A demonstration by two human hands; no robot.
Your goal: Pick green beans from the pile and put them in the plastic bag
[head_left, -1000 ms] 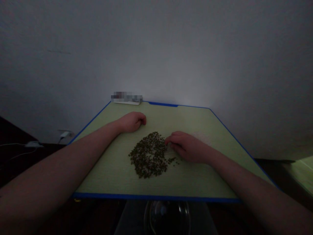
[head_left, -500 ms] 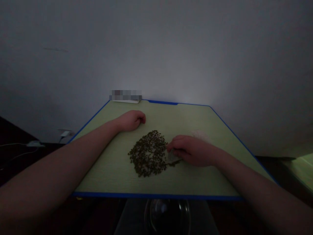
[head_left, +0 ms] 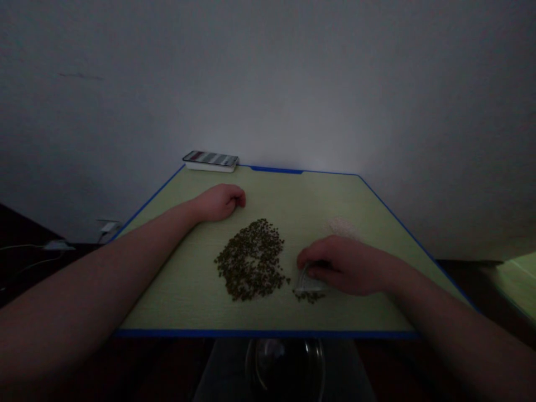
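A loose pile of small dark greenish-brown beans or seeds (head_left: pixel 251 261) is spread over the middle of the pale table (head_left: pixel 201 312). My right hand (head_left: pixel 341 265) is closed on a clear half-round protractor (head_left: pixel 310 282), its straight edge down at the tabletop. Along that edge lies a small cluster of the same dark grains (head_left: pixel 310 296), apart from the main pile. Behind my right hand is a patch of pale, fine grains (head_left: pixel 341 225), partly covered by the hand. My left hand (head_left: pixel 221 202) rests on the table beyond the pile, its fingers curled in with nothing visible in them.
At the far left corner, a phone (head_left: pixel 211 158) lies on a white box (head_left: pixel 209 166). Below the table's blue front edge (head_left: pixel 268 334) a shiny glass bowl (head_left: pixel 287 368) sits at my lap. A wall (head_left: pixel 268 84) stands behind the table; cables and a plug (head_left: pixel 109 226) are at left.
My right hand has drawn the protractor right and toward me, and some dark grains now lie apart from the pile. My left hand stays put; the view has shifted slightly.
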